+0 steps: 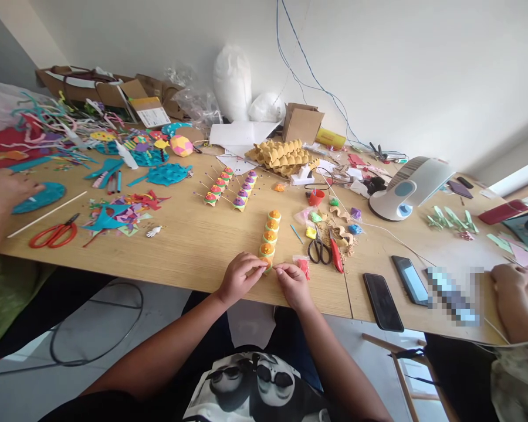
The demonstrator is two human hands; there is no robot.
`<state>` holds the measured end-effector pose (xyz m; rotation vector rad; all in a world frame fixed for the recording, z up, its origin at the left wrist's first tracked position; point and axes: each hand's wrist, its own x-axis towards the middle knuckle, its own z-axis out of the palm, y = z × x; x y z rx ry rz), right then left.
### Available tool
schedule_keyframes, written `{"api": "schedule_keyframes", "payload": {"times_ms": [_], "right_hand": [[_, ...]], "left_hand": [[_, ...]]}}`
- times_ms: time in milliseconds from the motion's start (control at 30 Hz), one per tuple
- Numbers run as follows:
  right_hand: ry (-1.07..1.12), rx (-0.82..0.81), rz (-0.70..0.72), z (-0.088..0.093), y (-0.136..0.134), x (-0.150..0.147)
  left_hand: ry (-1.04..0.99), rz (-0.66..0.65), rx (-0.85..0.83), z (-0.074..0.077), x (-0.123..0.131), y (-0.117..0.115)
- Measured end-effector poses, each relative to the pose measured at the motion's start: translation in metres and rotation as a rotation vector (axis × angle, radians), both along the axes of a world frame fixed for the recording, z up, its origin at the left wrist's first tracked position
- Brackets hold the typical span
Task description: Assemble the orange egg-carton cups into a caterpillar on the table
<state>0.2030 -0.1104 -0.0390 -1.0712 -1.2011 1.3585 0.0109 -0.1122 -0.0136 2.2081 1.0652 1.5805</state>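
A row of orange egg-carton cups with green trim (270, 236), like a caterpillar, lies on the wooden table in front of me. My left hand (245, 274) is at its near end, fingers pinched against the last cup. Just right of that end, my right hand (294, 282) has thumb and forefinger pressed together; what sits in either pinch is too small to make out. A small bag of red clay (303, 266) lies beside my right hand. Two finished-looking caterpillars, one red and green (218, 186), one purple (245, 191), stand farther back.
Black scissors (320, 251) and a red-handled tool (335, 252) lie to the right, near clay lumps. Phones (382, 302) rest at the front right, a white fan (411, 187) behind. Red scissors (55, 233) and paper scraps (118, 215) lie left. Other people's hands (513, 281) are at both sides.
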Motion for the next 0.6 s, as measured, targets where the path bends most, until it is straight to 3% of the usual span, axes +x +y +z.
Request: {"api": "schedule_keyframes", "payload": {"times_ms": [200, 600], "right_hand": [[0.067, -0.004, 0.017, 0.003, -0.001, -0.001], [-0.157, 0.058, 0.012, -0.002, -0.002, 0.004]], "left_hand": [[-0.049, 0.034, -0.031, -0.002, 0.0, 0.001], [-0.122, 0.063, -0.18, -0.013, -0.004, 0.002]]}}
